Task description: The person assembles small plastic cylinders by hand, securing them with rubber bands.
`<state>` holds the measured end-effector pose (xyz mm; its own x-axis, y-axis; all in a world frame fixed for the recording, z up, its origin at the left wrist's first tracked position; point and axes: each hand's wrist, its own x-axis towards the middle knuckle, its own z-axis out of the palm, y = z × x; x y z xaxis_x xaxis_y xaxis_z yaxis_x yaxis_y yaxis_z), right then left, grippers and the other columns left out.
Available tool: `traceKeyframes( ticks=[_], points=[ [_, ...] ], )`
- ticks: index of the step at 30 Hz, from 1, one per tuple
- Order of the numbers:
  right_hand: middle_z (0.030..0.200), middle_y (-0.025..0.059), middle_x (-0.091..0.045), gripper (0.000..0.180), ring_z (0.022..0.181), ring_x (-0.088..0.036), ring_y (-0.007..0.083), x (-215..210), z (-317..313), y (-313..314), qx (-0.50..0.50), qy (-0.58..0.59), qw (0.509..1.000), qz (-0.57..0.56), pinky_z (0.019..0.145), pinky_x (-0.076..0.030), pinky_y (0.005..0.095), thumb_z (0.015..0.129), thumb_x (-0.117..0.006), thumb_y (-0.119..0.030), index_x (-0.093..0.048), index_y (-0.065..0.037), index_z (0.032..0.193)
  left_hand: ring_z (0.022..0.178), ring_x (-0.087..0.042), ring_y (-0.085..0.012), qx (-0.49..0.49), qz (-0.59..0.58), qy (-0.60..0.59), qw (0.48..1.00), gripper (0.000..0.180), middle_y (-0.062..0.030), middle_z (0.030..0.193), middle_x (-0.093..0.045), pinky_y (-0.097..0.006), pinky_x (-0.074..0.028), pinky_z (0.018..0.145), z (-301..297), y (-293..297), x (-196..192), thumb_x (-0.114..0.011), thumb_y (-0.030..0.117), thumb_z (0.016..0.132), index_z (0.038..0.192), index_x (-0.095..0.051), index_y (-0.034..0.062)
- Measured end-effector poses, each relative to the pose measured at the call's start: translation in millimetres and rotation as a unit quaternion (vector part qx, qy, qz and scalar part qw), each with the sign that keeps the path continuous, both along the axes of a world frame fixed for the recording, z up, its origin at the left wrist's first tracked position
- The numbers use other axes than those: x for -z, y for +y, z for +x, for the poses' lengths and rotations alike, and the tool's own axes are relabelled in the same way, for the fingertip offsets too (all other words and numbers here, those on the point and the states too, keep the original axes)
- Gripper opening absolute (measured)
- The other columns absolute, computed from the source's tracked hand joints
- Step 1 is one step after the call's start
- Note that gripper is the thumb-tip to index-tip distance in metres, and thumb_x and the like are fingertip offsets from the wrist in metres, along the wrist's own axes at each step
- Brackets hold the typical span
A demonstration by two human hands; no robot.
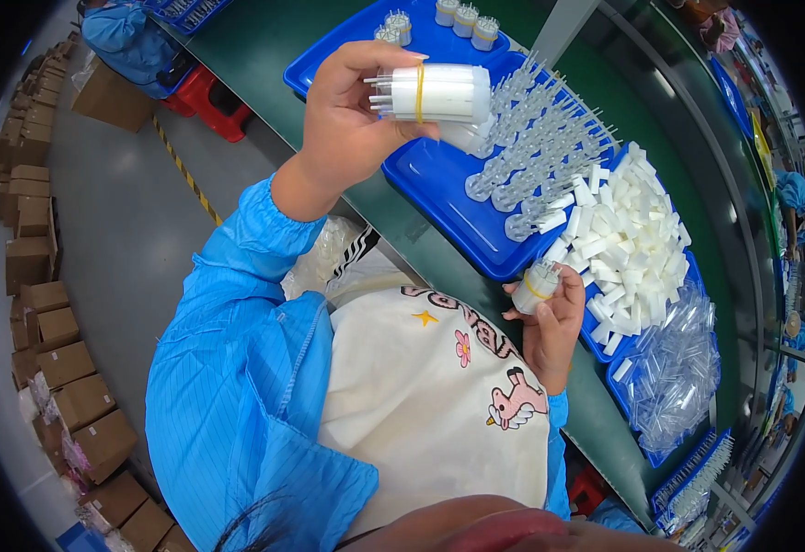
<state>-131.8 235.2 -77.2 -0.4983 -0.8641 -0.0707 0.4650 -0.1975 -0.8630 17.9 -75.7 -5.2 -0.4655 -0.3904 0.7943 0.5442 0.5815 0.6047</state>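
My left hand [347, 124] is raised over the green table edge and grips a bundle of white tubes [439, 92] bound by a yellow rubber band, its pins pointing left. My right hand [550, 317] sits lower, near my chest, and holds a smaller banded bundle of white tubes [537, 285]. Just beyond both hands lies a blue tray [439, 175] with rows of clear plastic pieces [536, 138] and a heap of small white blocks [628, 244].
A clear bag of plastic parts [674, 373] lies right of the heap. Finished banded bundles [462, 18] stand at the tray's far end. Cardboard boxes [53, 340] line the floor on the left, by a red stool [209, 97]. Other workers in blue [126, 37] sit nearby.
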Motion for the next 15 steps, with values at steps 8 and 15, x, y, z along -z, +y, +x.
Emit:
traceKeyframes(
  ticks=[8, 15],
  points=[
    [0.124, 0.0155, -0.057, 0.053, 0.107, -0.065, 0.032, -1.5, 0.7, -0.4, 0.013, -0.001, 1.0, -0.002, 0.074, -0.062, 0.0365, 0.091, -0.061, -0.006, -0.036, -0.005, 0.138, 0.104, -0.065, -0.0191, -0.086, 0.001, -0.056, 0.995, 0.051, -0.009, 0.114, -0.065, -0.031, -0.056, 0.09, 4.4, -42.2, 0.6, -0.083, -0.003, 0.075, 0.12, -0.06, 0.0056],
    [0.121, 0.0162, -0.058, 0.055, 0.106, -0.066, 0.0325, 1.3, 3.1, 0.1, -0.038, 0.02, 0.999, -0.007, 0.073, -0.061, 0.0361, 0.089, -0.066, -0.01, -0.037, -0.004, 0.135, 0.088, -0.066, -0.0151, -0.201, -0.083, -0.274, 0.937, 0.039, -0.0074, 0.097, -0.069, -0.029, -0.055, 0.077, -56.6, -215.2, -25.2, -0.076, 0.0, 0.075, 0.112, -0.063, 0.0026]
  ],
)
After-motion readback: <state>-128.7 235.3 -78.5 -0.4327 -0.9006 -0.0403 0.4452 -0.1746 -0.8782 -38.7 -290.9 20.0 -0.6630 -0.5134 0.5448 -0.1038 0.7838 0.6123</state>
